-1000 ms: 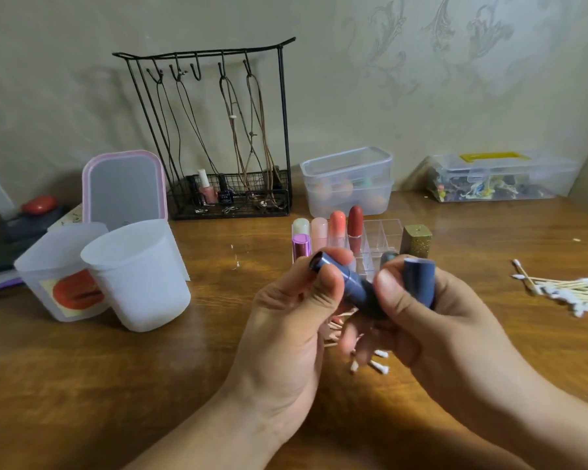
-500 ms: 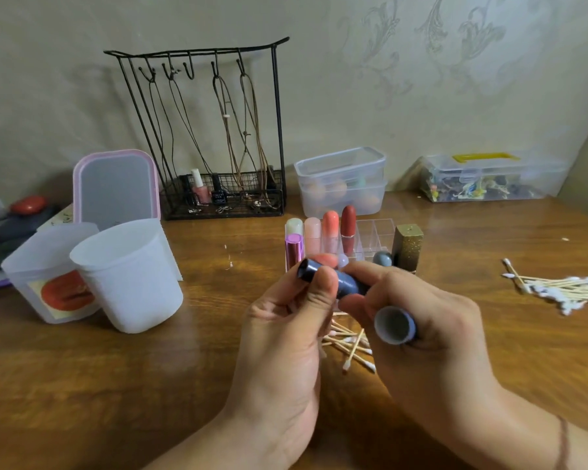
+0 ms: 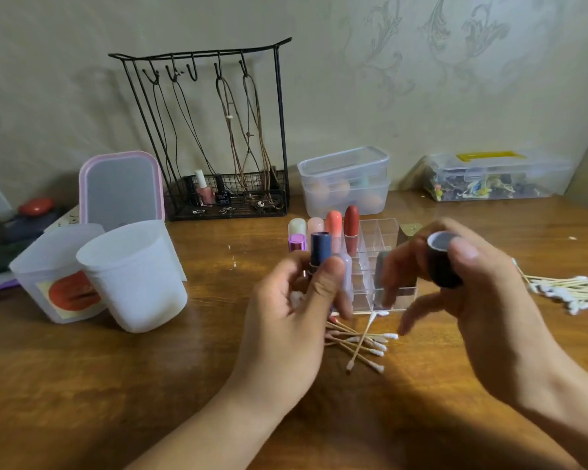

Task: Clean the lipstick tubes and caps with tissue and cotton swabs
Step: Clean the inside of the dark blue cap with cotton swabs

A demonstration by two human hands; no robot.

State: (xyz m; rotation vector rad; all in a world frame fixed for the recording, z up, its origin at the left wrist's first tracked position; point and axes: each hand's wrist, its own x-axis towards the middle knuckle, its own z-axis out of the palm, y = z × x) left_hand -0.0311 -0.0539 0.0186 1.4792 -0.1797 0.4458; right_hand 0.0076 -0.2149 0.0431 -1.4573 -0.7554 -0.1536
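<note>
Left hand (image 3: pixel 296 320): fingers curled round upright dark-blue cylindrical lipstick tube (image 3: pixel 319 251). Right hand (image 3: pixel 482 300), blurred: pinches dark round cap (image 3: pixel 442 262), open end up.

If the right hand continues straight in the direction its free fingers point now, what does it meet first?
The right hand, gripping the dark cap, points its free fingers down-left. It would probably meet the clear organizer first; depth is uncertain.
</note>
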